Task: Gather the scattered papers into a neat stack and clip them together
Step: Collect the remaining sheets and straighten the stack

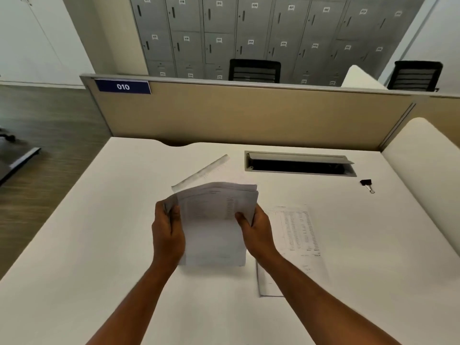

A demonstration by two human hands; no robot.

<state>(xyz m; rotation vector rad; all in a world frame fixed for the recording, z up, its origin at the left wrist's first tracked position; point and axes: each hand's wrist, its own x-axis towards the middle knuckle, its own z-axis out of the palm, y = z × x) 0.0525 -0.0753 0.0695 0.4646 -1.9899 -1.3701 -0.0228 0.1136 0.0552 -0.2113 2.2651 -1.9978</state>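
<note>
A bundle of printed papers (211,220) stands on its lower edge on the white desk (99,245), tilted toward me, its top edges fanned and uneven. My left hand (168,235) grips the bundle's left side and my right hand (257,231) grips its right side, thumbs on the front sheet. One printed sheet (296,235) lies flat on the desk just right of my right hand. Another sheet (201,173) lies behind the bundle, partly hidden by it. A black binder clip (366,184) rests at the desk's far right.
An open cable tray slot (300,164) is set into the desk behind the papers. A beige partition (249,113) with a "010" label closes the desk's far edge. A white curved divider (423,165) borders the right side. Chairs and grey lockers stand beyond.
</note>
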